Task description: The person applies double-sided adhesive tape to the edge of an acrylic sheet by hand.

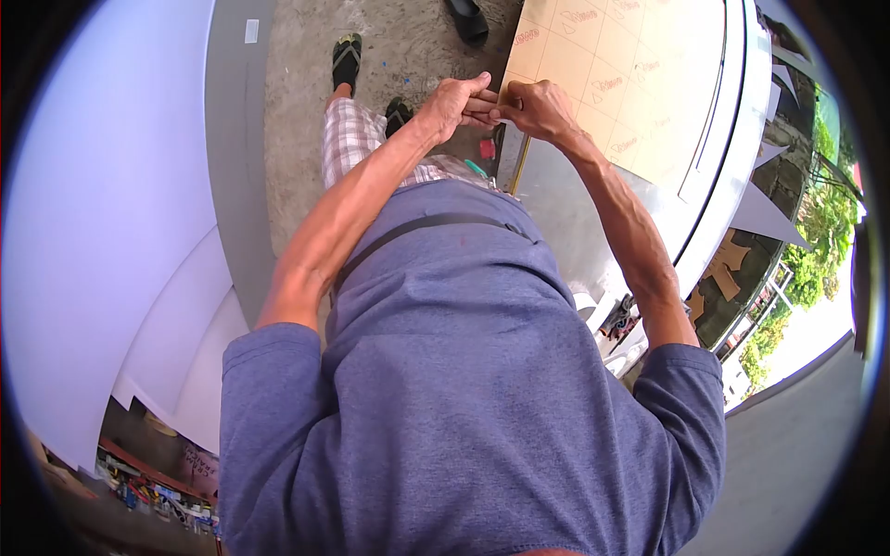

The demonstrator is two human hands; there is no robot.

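Observation:
A tan sheet [584, 65] printed with red markings and a grid of lines lies on a metal-topped table [570, 213]. My right hand [540, 108] is at the sheet's near left corner, its fingers curled and pinched on that corner. Just left of it, my left hand [456, 107] has its thumb raised and its fingers stretched out towards the right hand. Those fingertips reach the table's left edge by the corner; whether they touch the sheet is hard to see.
Large white sheets [111, 185] stand along the left beside a grey panel [236, 120]. A black slipper [466, 20] lies on the concrete floor [301, 56]. A small red object [487, 148] is by the table leg. Cut brown pieces [726, 266] lie at right, tools [153, 491] at lower left.

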